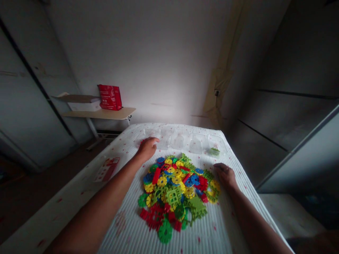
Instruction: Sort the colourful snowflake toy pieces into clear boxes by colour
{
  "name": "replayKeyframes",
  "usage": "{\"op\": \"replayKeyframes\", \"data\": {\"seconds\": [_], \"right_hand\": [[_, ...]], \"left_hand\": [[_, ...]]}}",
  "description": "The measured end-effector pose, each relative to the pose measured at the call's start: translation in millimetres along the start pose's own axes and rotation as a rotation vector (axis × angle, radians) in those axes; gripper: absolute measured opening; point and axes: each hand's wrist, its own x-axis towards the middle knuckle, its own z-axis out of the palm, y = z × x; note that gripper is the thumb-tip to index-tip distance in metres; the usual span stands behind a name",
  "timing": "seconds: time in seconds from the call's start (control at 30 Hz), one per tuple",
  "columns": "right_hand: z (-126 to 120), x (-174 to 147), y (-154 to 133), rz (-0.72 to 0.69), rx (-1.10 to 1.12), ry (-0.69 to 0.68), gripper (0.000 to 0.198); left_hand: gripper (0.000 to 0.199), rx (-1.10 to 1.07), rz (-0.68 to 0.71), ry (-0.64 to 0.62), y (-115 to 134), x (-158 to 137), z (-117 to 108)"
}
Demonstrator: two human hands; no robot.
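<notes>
A mixed pile of plastic building pieces in red, yellow, green and blue lies between my arms: notched discs, squares and lattice shapes. Beyond it stands a row of clear plastic trays. My left hand reaches over the leftmost tray, one finger stretched apart from the others. Something red shows beside those fingers, mostly covered by the hand. A green piece sits in the rightmost tray. My right hand is at the pile's right edge, fingers bent together; what is between them is hidden.
A white ribbed cover with red specks lies over the table. At left rests a flat clear package with a red label. A side table by the wall bears a white box and a red bag. Cabinets flank both sides.
</notes>
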Motion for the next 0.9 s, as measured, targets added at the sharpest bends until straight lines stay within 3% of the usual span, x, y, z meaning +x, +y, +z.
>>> {"op": "replayKeyframes", "data": {"seconds": [0.13, 0.3, 0.43, 0.53, 0.73, 0.9], "right_hand": [[-3.7, -2.6, -7.5, -0.071, -0.032, -0.051, 0.031], [-12.7, -4.2, -12.2, -0.148, -0.002, -0.282, 0.04], [-15.2, -5.8, -12.9, -0.268, -0.066, -0.386, 0.042], [-12.8, -7.8, -14.8, -0.334, -0.138, -0.399, 0.041], [-7.6, -10.7, -18.7, -0.385, -0.216, -0.379, 0.036], [-18.6, -10.5, -27.1, -0.387, -0.17, -0.312, 0.044]], "left_hand": [[0.034, -0.081, 0.116, -0.053, 17.1, -54.7, 6.6], [0.034, -0.079, -0.021, -0.044, -8.8, -98.4, 17.3], [0.034, -0.06, -0.097, 0.02, -32.2, -109.6, 30.3], [0.035, -0.051, -0.113, 0.055, -35.8, -112.6, 41.5], [0.033, -0.077, -0.103, 0.083, -31.4, -114.1, 51.4], [0.032, -0.086, -0.102, 0.096, -34.4, -114.0, 51.1]]}}
